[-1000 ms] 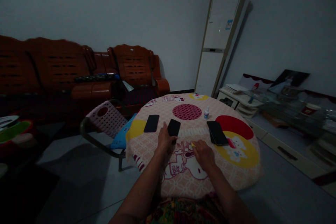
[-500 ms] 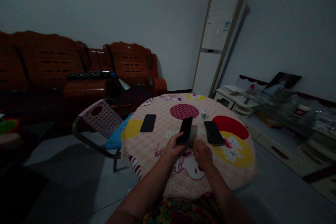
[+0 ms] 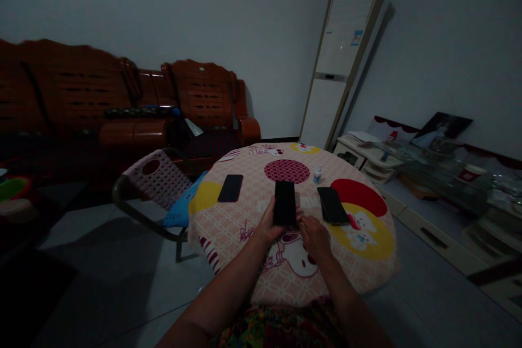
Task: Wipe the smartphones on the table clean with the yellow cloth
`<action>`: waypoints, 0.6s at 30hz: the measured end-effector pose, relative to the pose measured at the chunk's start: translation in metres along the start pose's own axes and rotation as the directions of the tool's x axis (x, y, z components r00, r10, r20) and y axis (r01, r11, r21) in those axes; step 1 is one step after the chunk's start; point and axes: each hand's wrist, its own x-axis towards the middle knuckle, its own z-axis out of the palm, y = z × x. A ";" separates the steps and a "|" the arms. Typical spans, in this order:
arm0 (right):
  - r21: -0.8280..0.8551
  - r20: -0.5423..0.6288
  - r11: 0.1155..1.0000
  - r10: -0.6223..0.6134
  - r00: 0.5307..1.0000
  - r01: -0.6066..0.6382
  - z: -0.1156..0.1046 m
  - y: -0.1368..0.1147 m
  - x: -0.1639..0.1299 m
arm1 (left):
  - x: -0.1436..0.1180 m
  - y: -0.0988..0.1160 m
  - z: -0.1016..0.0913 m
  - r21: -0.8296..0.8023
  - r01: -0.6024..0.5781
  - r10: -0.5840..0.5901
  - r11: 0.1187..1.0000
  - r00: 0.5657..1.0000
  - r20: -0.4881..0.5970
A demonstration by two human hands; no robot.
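A dark smartphone [image 3: 284, 203] stands tilted up over the table, its black face towards me. My left hand [image 3: 269, 227] is closed around its lower left side, with fingertips showing past the right edge. Close by the phone's lower right corner is my right hand [image 3: 315, 237], its fingers curled into a pinch; whatever they hold is too small or hidden to tell. Another dark phone [image 3: 230, 188] lies flat to the left. To the right lie dark phones [image 3: 333, 206], seemingly one overlapping another. A small white bottle [image 3: 317, 175] with a blue label stands beyond my hands.
A patterned cloth [image 3: 261, 283] covers the round table. At its left stands a woven chair [image 3: 157, 182] with a blue cushion [image 3: 182, 207]. Behind are wooden sofas [image 3: 206, 98] and a tall air conditioner [image 3: 340, 65]. A low cabinet [image 3: 428, 234] runs along the right.
The phone in my left hand has turned from a slant to nearly straight, its face now squarely towards me. My right hand stays beside it. The view has shifted slightly.
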 end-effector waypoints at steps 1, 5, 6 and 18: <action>0.014 -0.008 1.000 0.003 1.000 -0.002 0.000 0.001 0.000 | 0.000 0.000 -0.001 -0.001 -0.001 0.001 1.000 1.000 -0.010; 0.123 -0.040 0.992 0.012 0.999 -0.007 0.002 0.006 -0.001 | 0.000 -0.001 -0.003 0.017 -0.001 0.001 1.000 0.999 -0.045; 0.158 -0.052 0.987 0.027 0.998 -0.018 0.002 0.007 -0.001 | 0.000 -0.001 -0.003 0.019 0.006 -0.005 1.000 0.999 -0.050; 0.302 -0.372 0.952 0.169 0.913 -0.054 -0.010 -0.008 0.026 | 0.005 -0.012 -0.002 0.229 -0.019 0.036 0.973 0.997 -0.071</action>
